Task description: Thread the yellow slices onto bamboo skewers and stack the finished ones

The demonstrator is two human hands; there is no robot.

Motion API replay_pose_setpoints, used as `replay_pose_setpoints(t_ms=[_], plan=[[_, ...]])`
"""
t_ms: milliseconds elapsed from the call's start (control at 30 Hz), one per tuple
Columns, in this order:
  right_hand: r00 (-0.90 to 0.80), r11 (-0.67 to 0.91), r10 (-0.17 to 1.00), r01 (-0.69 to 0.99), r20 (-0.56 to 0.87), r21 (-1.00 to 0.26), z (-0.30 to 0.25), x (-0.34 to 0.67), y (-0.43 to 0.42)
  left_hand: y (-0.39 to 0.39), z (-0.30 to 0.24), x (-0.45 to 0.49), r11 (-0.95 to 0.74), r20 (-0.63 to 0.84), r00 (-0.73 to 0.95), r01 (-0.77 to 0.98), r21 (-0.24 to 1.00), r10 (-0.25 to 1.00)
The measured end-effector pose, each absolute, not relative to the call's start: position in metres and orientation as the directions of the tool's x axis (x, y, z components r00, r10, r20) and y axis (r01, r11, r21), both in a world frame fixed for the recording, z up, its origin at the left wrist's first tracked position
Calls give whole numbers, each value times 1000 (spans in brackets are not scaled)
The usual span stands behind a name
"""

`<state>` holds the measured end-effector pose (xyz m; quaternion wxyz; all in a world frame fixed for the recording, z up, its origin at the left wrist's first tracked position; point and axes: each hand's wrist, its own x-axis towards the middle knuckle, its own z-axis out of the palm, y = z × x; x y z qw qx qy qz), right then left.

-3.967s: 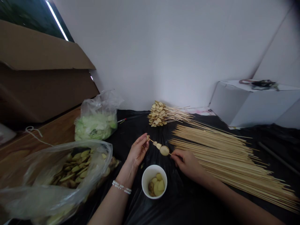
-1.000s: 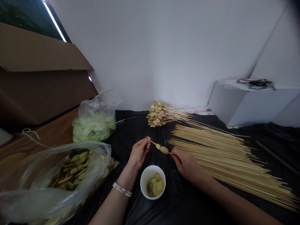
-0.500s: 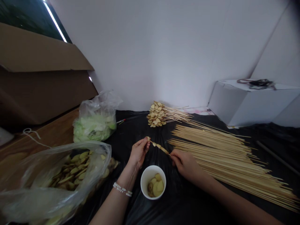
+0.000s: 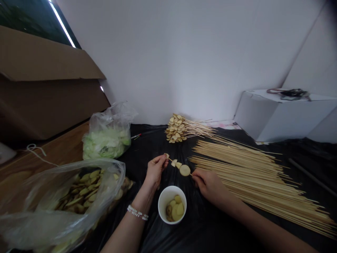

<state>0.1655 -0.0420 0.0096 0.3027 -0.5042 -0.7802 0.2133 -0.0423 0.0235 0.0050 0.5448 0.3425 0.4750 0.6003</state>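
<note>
Skewer of bamboo, threaded with pale potato slices, spans the gap between both hands above a black plastic sheet. Left hand, beaded bracelet at the wrist, pinches its upper end between thumb and fingers. Right hand grips the lower end, fingers closed. White paper cup holding more slices stands just below, between the forearms, touching neither hand. Loose bamboo skewers lie in a wide pile right of the right hand. Bundle of loaded skewers lies beyond. Transparent plastic bag of slices sits left.
</note>
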Motion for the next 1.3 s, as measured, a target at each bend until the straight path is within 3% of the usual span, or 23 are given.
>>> replay_pose_setpoints(t_ms=[533, 767, 933, 1133, 1300], plan=[[-280, 364, 931, 645, 236, -672, 7, 161, -45, 23, 2, -39, -18, -17, -209, -163, 987, 978], [-288, 416, 909, 676, 302, -608, 5, 160, -46, 23, 1, -39, 23, -58, -166, -207, 978, 984], [-311, 315, 938, 582, 153, -750, 6, 161, -43, 21, 3, -39, 64, -98, -115, -267, 962, 988], [-301, 458, 887, 667, 351, -588, 0, 164, -40, 20, 7, -37, 125, -163, -74, -373, 919, 984], [-311, 476, 879, 620, 362, -623, -3, 163, -38, 20, 6, -35, 146, -187, -46, -459, 877, 981]])
